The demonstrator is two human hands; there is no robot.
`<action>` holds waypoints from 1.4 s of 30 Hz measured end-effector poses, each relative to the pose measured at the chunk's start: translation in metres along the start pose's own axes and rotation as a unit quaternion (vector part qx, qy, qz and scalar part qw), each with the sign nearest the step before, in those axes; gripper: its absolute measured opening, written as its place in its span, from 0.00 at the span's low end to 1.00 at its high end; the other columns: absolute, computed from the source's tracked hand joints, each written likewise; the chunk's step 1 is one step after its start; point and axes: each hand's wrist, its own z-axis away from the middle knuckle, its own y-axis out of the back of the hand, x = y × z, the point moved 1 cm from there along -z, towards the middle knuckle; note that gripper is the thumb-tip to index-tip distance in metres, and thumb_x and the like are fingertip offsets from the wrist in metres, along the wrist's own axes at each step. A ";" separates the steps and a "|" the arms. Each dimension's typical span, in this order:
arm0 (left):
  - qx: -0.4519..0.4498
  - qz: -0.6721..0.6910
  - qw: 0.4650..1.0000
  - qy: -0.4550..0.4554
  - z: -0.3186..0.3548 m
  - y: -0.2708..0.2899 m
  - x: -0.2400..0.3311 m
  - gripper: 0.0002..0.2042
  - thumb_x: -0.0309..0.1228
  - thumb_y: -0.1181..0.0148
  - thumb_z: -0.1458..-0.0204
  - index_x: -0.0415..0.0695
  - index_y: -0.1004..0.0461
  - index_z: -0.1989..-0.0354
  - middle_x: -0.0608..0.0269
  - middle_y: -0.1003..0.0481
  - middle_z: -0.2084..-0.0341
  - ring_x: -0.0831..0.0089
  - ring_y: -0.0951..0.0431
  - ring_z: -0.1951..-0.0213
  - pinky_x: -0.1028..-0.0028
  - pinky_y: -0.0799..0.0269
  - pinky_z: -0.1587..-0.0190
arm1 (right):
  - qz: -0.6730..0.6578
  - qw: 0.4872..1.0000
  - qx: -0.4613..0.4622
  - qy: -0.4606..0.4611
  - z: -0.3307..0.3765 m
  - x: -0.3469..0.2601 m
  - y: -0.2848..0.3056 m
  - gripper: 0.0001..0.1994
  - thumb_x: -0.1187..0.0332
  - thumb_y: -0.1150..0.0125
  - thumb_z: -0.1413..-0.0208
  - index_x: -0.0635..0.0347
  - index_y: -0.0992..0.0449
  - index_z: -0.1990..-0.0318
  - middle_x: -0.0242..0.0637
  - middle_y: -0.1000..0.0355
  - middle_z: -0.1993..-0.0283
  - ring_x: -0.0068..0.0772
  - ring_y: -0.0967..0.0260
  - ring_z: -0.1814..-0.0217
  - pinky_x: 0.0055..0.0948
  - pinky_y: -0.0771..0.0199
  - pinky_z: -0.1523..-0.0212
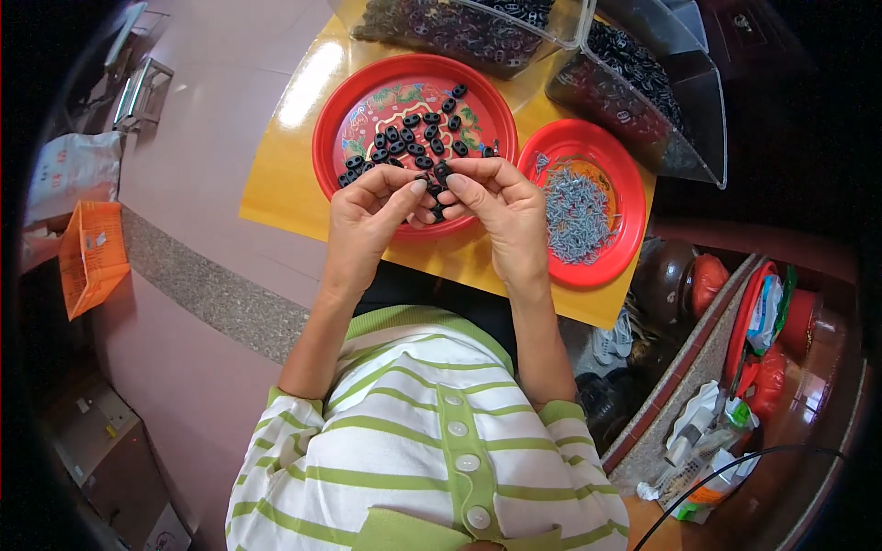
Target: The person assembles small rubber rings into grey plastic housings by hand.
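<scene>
Over the near rim of a round red tray [323, 151], my two hands meet with their fingertips close together. My right hand [503, 204] pinches a small black plastic piece [442, 172] between thumb and fingers. The fingers of my left hand [370, 216] are also closed on a small dark plastic part, mostly hidden by the fingertips. Several black oval pieces with two holes [408, 135] lie scattered over the tray's patterned bottom, some just beneath my hands. To the right, a smaller red plate [630, 188] holds a heap of small grey screws [579, 219].
Clear plastic bins [574, 37] full of black parts stand at the table's far side. The yellow tabletop [276, 184] ends close to my body. An orange bag [95, 257] stands at the left; a ledge with packets and a black cable [735, 456] lies lower right.
</scene>
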 end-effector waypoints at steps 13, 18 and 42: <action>-0.014 0.082 0.996 0.032 -0.003 -0.002 -0.007 0.05 0.25 0.45 0.45 0.36 0.27 0.63 0.60 0.23 0.73 0.77 0.23 0.73 0.80 0.27 0.68 | 0.026 0.999 0.011 0.019 0.003 -0.004 -0.005 0.09 0.75 0.42 0.45 0.66 0.26 0.57 0.33 0.25 0.65 0.17 0.28 0.67 0.15 0.26 0.64; -0.007 0.077 0.996 0.035 -0.005 -0.005 -0.007 0.06 0.25 0.45 0.45 0.36 0.27 0.62 0.59 0.23 0.73 0.77 0.23 0.72 0.80 0.27 0.68 | 0.052 0.998 0.016 0.026 0.001 -0.004 -0.003 0.08 0.76 0.42 0.44 0.66 0.26 0.57 0.32 0.26 0.66 0.15 0.30 0.69 0.14 0.28 0.65; -0.012 0.129 0.989 0.067 -0.008 -0.013 -0.008 0.06 0.27 0.45 0.44 0.35 0.26 0.66 0.58 0.23 0.72 0.77 0.23 0.72 0.78 0.24 0.64 | 0.206 0.970 0.016 0.131 -0.002 0.000 0.000 0.08 0.77 0.40 0.48 0.63 0.25 0.60 0.30 0.30 0.69 0.15 0.32 0.72 0.16 0.31 0.75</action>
